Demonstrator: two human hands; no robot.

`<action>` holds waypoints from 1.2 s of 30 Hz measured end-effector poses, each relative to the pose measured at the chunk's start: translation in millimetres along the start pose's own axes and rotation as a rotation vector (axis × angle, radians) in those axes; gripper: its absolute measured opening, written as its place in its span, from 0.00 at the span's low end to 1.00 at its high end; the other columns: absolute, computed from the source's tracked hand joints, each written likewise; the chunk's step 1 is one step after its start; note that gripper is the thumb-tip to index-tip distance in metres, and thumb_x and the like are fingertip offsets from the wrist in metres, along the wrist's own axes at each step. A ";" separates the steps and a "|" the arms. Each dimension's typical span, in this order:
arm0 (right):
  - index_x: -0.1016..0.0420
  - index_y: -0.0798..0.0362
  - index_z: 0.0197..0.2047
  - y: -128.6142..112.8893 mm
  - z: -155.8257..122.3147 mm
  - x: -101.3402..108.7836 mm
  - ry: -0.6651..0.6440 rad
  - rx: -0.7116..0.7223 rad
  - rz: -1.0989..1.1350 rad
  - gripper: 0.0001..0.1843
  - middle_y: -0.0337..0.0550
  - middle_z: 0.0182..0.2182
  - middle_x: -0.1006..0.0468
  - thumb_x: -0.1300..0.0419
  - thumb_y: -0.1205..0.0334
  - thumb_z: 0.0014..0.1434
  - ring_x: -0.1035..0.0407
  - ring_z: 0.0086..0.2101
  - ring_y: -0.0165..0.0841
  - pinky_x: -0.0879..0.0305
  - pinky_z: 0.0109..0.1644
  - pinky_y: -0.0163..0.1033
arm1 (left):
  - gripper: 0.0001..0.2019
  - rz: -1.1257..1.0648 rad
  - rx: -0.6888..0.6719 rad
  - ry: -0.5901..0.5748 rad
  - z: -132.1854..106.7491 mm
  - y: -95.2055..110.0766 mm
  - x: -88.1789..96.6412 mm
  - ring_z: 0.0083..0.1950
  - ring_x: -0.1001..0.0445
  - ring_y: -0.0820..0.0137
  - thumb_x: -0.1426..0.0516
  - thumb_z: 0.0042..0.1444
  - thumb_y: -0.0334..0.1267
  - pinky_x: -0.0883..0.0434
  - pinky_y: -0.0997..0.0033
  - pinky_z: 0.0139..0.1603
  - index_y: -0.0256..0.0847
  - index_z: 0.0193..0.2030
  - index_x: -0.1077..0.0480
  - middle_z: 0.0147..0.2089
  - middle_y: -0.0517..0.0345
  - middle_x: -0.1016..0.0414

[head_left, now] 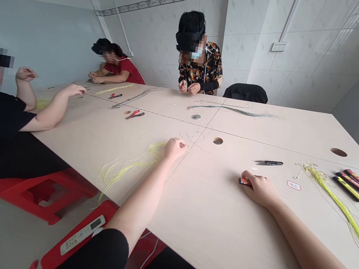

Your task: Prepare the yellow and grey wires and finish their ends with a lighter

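Note:
My left hand (176, 148) is over the table with its fingers pinched; whatever is between them is too small to make out. Thin dark strands lie just beyond it, and loose loops of yellow line (121, 174) spread to its left. My right hand (260, 189) rests on the table, its fingers closed on a slim red-and-black lighter (243, 181), mostly covered by the hand. Black thread snips (270, 163) lie beyond that hand. To its right is a bundle of yellow lines (342, 208) with small metal hooks at the far end.
Several red and yellow lighters (354, 184) lie at the right, near a small printed label (294, 185). Round holes (218, 141) pierce the tabletop. Red-handled pliers (135, 115) and a dark bundle of strands (235, 110) lie farther off. Three co-workers sit around the table.

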State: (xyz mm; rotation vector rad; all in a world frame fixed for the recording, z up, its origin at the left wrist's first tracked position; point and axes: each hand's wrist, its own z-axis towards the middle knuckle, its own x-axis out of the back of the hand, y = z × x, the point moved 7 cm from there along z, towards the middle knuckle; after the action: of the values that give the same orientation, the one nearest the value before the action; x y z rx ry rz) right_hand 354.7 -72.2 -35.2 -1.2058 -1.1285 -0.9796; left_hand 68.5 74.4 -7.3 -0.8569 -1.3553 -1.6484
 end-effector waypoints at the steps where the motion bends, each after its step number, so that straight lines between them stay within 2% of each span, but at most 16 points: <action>1: 0.34 0.51 0.39 -0.1 -0.1 0.3 0.008 0.006 0.004 0.09 0.45 0.31 0.24 0.51 0.64 0.55 0.34 0.29 0.36 0.53 0.29 0.34 | 0.05 -0.002 -0.003 -0.011 -0.7 2.0 -1.0 0.42 0.26 0.66 0.42 0.51 0.38 0.33 0.72 0.36 0.42 0.29 0.26 0.36 0.57 0.22; 5: 0.33 0.51 0.39 0.0 0.0 0.5 0.020 0.017 0.005 0.10 0.45 0.31 0.24 0.51 0.63 0.54 0.34 0.29 0.35 0.53 0.29 0.34 | 0.08 0.017 0.006 -0.058 -3.2 7.0 -6.0 0.41 0.26 0.66 0.39 0.48 0.44 0.33 0.71 0.35 0.43 0.30 0.25 0.37 0.57 0.21; 10: 0.34 0.51 0.39 0.5 0.3 0.1 0.005 0.003 -0.010 0.09 0.45 0.32 0.24 0.51 0.63 0.55 0.34 0.29 0.35 0.53 0.29 0.33 | 0.04 0.065 0.019 -0.065 -2.4 5.7 -10.0 0.40 0.26 0.66 0.40 0.48 0.38 0.34 0.71 0.33 0.44 0.30 0.24 0.38 0.57 0.21; 15: 0.34 0.51 0.38 0.2 0.0 0.9 0.014 0.010 0.008 0.09 0.44 0.30 0.24 0.51 0.63 0.55 0.35 0.28 0.34 0.53 0.29 0.33 | 0.04 0.066 0.034 -0.054 -1.0 3.3 -11.3 0.38 0.26 0.65 0.42 0.49 0.35 0.34 0.71 0.33 0.43 0.29 0.24 0.36 0.56 0.21; 21: 0.33 0.52 0.38 1.6 0.5 0.1 0.025 0.020 0.013 0.09 0.45 0.29 0.25 0.51 0.63 0.54 0.35 0.27 0.34 0.53 0.28 0.33 | 0.08 0.016 0.016 -0.008 -1.6 3.3 -6.4 0.42 0.26 0.67 0.46 0.57 0.35 0.34 0.72 0.35 0.44 0.34 0.25 0.41 0.57 0.22; 24: 0.34 0.52 0.39 2.2 0.7 -0.7 0.021 0.020 0.004 0.10 0.45 0.30 0.25 0.51 0.63 0.54 0.35 0.27 0.34 0.52 0.29 0.33 | 0.09 -0.059 -0.093 0.046 -3.1 11.5 -1.0 0.44 0.27 0.68 0.48 0.59 0.35 0.33 0.73 0.40 0.43 0.37 0.27 0.43 0.57 0.23; 28: 0.33 0.51 0.38 2.8 1.2 -1.4 0.029 0.025 0.022 0.09 0.44 0.30 0.25 0.51 0.63 0.54 0.35 0.28 0.35 0.52 0.29 0.33 | 0.09 -0.114 -0.321 0.058 -11.8 36.1 0.8 0.46 0.29 0.69 0.50 0.60 0.34 0.34 0.73 0.48 0.42 0.36 0.28 0.42 0.56 0.24; 32: 0.32 0.51 0.38 4.8 2.2 -1.7 0.054 0.023 0.078 0.10 0.44 0.29 0.25 0.49 0.63 0.52 0.35 0.28 0.34 0.50 0.30 0.34 | 0.08 -0.098 -0.550 -0.013 -33.1 73.4 -9.4 0.45 0.29 0.70 0.49 0.60 0.35 0.36 0.73 0.46 0.42 0.36 0.29 0.40 0.57 0.24; 36: 0.29 0.52 0.38 8.3 0.9 6.7 0.143 0.002 0.378 0.12 0.40 0.24 0.30 0.50 0.58 0.54 0.40 0.24 0.30 0.47 0.30 0.34 | 0.08 -0.086 -0.764 -0.122 -63.3 109.8 -27.3 0.42 0.29 0.70 0.49 0.61 0.34 0.39 0.71 0.43 0.41 0.35 0.29 0.38 0.59 0.24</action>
State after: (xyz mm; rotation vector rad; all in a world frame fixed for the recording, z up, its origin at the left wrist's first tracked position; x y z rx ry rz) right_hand 363.9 -70.2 -30.2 -1.2693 -0.7534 -0.7598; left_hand 178.9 7.2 3.3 -1.3563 -0.8222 -2.2529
